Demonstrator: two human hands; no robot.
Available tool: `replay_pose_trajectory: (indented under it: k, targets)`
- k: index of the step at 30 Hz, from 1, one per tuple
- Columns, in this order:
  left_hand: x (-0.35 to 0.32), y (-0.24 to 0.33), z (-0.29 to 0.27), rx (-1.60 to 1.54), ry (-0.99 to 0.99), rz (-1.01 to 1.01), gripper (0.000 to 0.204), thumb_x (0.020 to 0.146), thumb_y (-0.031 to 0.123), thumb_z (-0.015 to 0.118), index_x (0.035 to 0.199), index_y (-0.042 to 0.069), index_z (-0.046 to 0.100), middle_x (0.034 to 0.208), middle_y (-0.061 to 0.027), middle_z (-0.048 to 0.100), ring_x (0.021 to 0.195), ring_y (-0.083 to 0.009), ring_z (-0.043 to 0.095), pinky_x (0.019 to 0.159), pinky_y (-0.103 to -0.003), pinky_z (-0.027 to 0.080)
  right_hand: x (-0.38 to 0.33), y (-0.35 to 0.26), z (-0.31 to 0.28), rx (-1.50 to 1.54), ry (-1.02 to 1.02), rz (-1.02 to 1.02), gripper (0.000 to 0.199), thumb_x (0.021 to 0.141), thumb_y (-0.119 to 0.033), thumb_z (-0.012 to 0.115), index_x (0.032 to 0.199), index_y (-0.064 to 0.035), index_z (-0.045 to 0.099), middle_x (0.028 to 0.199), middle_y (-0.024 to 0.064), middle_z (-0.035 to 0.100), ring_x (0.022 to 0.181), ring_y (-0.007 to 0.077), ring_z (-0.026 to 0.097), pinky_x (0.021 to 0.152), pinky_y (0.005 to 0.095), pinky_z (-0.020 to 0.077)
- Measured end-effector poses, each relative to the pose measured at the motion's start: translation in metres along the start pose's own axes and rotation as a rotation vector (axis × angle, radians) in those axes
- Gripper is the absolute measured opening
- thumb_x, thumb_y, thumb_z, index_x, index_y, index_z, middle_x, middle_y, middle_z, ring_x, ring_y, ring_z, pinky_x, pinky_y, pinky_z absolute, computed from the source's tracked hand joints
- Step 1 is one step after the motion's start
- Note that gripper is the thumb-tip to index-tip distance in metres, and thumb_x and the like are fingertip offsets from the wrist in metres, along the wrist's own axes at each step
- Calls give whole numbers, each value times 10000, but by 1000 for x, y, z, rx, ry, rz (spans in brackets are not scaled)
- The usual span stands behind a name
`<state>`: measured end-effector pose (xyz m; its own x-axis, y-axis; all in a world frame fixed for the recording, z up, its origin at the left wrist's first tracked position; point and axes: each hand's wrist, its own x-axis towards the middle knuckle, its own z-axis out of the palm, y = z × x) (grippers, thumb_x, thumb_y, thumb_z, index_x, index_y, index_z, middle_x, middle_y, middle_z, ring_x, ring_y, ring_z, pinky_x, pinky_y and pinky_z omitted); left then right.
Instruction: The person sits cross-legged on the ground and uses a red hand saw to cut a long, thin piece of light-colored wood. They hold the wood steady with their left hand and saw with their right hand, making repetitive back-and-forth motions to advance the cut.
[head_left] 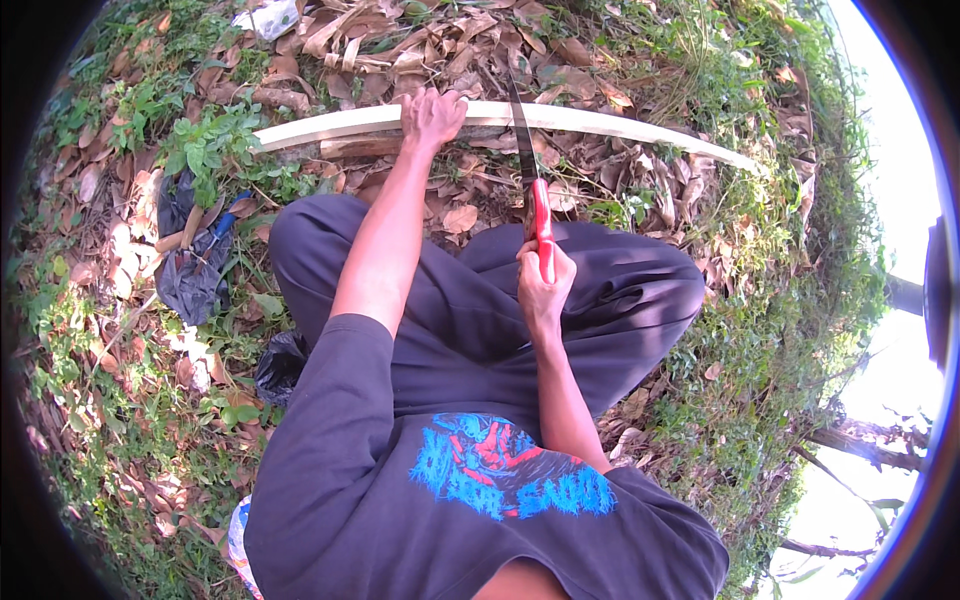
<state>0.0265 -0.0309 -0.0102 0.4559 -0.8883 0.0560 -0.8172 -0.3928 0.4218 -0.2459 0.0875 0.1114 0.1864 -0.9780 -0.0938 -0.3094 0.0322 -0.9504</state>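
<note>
A long pale strip of wood (pixel 620 126) lies across the leaf-covered ground in front of my crossed legs. My left hand (pixel 433 118) presses down on it left of its middle, fingers wrapped over the far edge. In my right hand (pixel 546 283) is a hand saw (pixel 541 215), gripped by the end of its red handle. Its dark blade points away from me and crosses the strip to the right of my left hand. Whether the teeth have cut into the wood cannot be made out.
A brownish piece of wood (pixel 365 147) lies by the strip's near edge. At the left, a black plastic bag (pixel 192 285) lies with a wooden-handled tool (pixel 193 229) and a blue-handled tool (pixel 226 222). White plastic (pixel 270 18) lies at the far left; branches (pixel 865 448) show at right.
</note>
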Motion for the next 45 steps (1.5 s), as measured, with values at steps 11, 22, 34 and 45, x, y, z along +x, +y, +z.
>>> replay_pose_trajectory:
  k: [11,22,34,45]
  targets:
    - [5,7,-5,9,0,-6,409,924,456,454,1012,161,723,1007,-175,680,1026,-343,624,935,-528,406,42,-2,14,-156,8,-116,97,805,-44,590,734,22,587,532,130,499,478,139,466,496,320,396]
    - [3,11,-9,20,-49,-4,408,950,433,420,1105,185,704,1035,-179,665,1067,-337,600,962,-519,399,64,-3,16,-121,20,-133,154,856,-35,553,714,-5,605,553,-38,497,473,55,438,451,246,332]
    - [3,1,-4,30,-48,-30,405,929,436,446,1086,180,718,1055,-193,666,1078,-336,597,970,-516,392,28,-4,8,5,32,-37,143,837,-14,590,710,42,558,519,32,460,494,57,416,461,283,349]
    - [2,4,-4,11,-24,-16,403,928,453,446,972,164,723,999,-177,689,1007,-356,626,921,-522,425,-32,-11,-25,69,-22,46,104,861,3,562,793,59,617,560,7,500,522,39,450,491,246,387]
